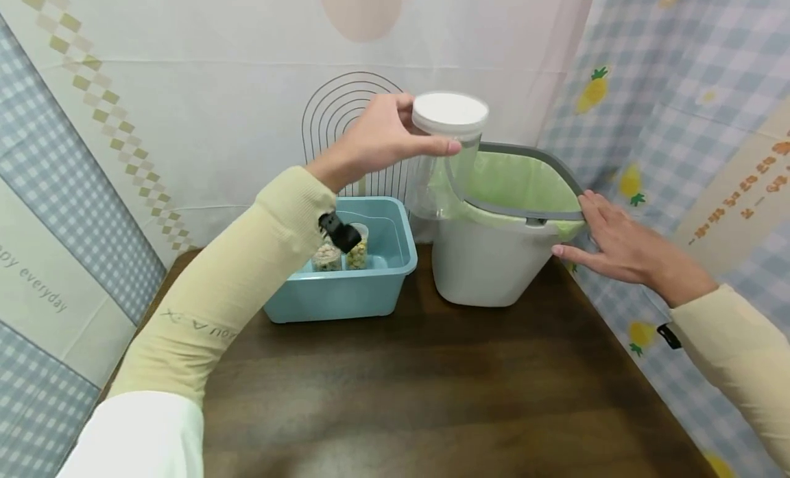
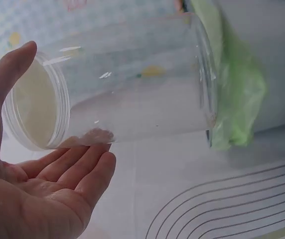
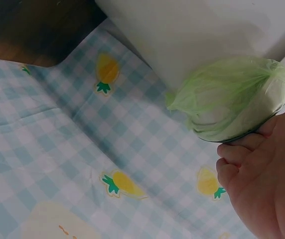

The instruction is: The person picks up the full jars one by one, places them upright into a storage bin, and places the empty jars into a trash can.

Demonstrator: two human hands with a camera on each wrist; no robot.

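My left hand [image 1: 395, 132] grips a clear plastic jar [image 1: 428, 186] near its white lid [image 1: 449, 109], thumb on one side and fingers on the other. The jar is upright, raised beside the left rim of a white trash bin [image 1: 478, 265]. Seen from the left wrist, the transparent jar [image 2: 142, 79] looks empty. With fingers fairly straight, my right hand [image 1: 629, 248] rests at the bin's grey right rim. A light green liner bag [image 1: 518, 180] covers the bin's inside, and its edge [image 3: 222, 94] hangs over the rim by the right fingers.
Left of the bin, a blue tub [image 1: 345, 296] holds a small jar of pale pieces [image 1: 326, 258] and another of yellowish pieces [image 1: 357, 252]. Both containers stand on a dark wooden table [image 1: 395, 389]. Patterned cloth [image 1: 494, 32] hangs behind and on both sides.
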